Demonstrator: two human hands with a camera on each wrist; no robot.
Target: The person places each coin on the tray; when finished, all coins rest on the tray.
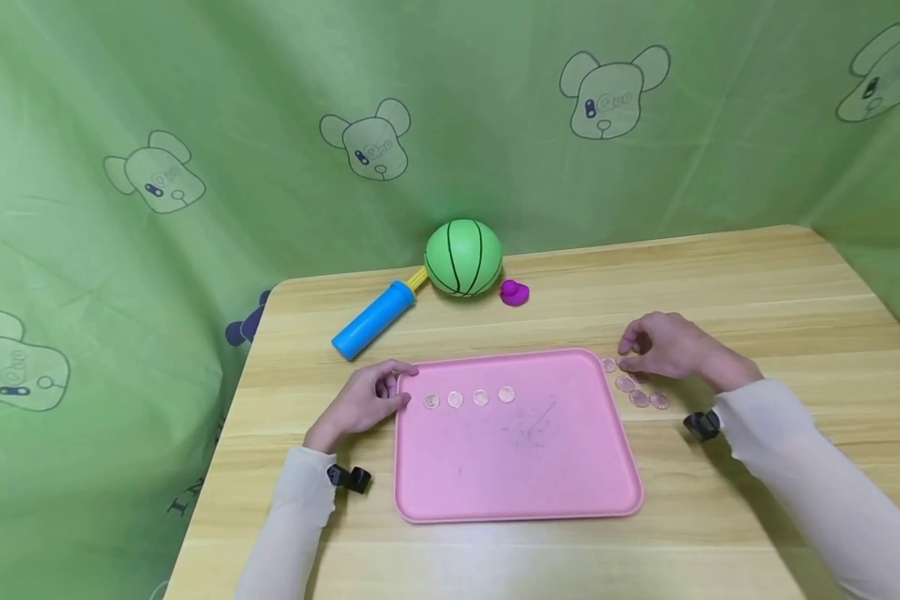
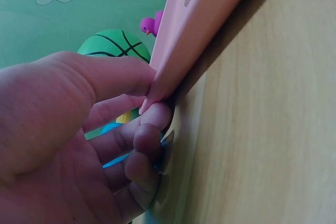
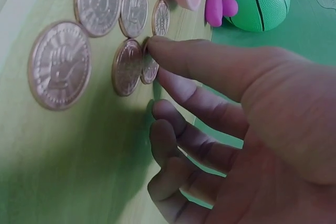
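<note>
left hand point(image 1: 362, 402): grip pinched on the tray point(image 1: 465, 467) at its left rim. right hand point(image 1: 667, 344): grip narrow, at one of six loose coins point(image 1: 625, 383), right of the tray; whether pinching, i cannot say. four coins point(image 1: 455, 399): one row, in the tray. ball point(image 1: 463, 258), pump point(image 1: 375, 322), duck point(image 1: 513, 293): beyond, on the surface point(image 1: 757, 292).

soft shadows, dimmer wrist views

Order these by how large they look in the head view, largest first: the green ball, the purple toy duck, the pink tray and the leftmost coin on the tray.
1. Pink tray
2. Green ball
3. Purple toy duck
4. Leftmost coin on the tray
</note>
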